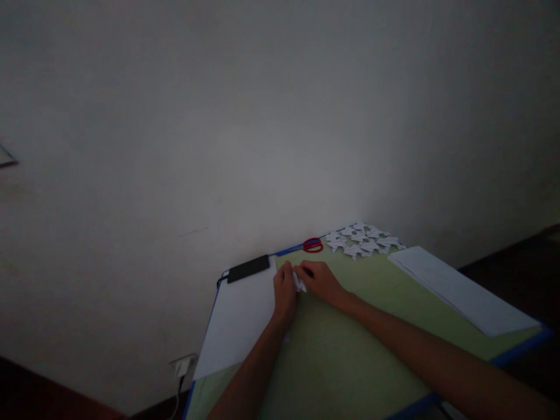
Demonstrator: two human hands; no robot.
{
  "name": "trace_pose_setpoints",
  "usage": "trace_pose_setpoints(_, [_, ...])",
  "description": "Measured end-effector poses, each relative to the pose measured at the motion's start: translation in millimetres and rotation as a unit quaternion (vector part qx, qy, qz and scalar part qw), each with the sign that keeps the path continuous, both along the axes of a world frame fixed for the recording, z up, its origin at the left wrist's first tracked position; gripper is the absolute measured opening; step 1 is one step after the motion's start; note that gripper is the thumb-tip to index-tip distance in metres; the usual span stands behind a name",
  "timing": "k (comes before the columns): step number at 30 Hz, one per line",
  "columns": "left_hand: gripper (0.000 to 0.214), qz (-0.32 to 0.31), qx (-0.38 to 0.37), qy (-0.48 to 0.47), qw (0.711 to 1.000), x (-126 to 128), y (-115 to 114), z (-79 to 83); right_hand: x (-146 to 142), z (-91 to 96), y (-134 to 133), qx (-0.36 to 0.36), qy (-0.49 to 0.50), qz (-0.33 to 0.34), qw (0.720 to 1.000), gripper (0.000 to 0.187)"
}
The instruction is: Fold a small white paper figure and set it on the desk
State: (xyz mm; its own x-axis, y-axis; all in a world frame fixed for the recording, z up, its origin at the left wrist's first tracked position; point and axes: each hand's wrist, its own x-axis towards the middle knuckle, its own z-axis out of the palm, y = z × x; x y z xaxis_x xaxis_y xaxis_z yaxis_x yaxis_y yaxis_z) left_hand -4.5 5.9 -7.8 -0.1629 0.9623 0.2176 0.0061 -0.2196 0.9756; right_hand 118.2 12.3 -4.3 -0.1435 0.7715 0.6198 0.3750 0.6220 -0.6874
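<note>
Above the middle of the green tabletop [332, 350], my two hands meet at a small piece of folded white paper [299, 283]. My left hand [285, 291] is closed around its left side. From the right, my right hand [321, 281] pinches the paper with bent fingers. Much of the paper is hidden by the fingers, so its full shape does not show. Just beyond the hands lies a pair of scissors [312, 245] with red handles. Several folded white paper figures [361, 240] are grouped at the far right corner of the table.
A stack of white paper sheets [464, 289] lies along the right edge. On the left are a large white sheet [240, 321] and a dark flat device [248, 269] with a cable. Behind the table rises a grey wall [262, 128] with a plugged-in socket [182, 366] low down.
</note>
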Motion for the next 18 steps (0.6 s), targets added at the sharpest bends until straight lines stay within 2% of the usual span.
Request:
trace_pose_setpoints(5, [0.047, 0.028, 0.063, 0.066, 0.995, -0.8, -1.4, 2.3, -2.4, 2.6, -7.9, 0.01, -0.027, -0.011, 1.0, 0.041])
trace_pose_setpoints(10, [0.047, 0.03, 0.057, 0.095, 0.993, -0.6, -3.0, 5.4, -2.4, 4.7, -10.5, -0.008, 0.006, 0.007, 1.0, 0.052])
trace_pose_setpoints(18, [0.045, 0.01, 0.045, 0.1, 0.994, -0.9, -3.1, 7.0, -2.5, 4.1, -9.7, -0.01, 0.002, -0.004, 1.0, 0.054])
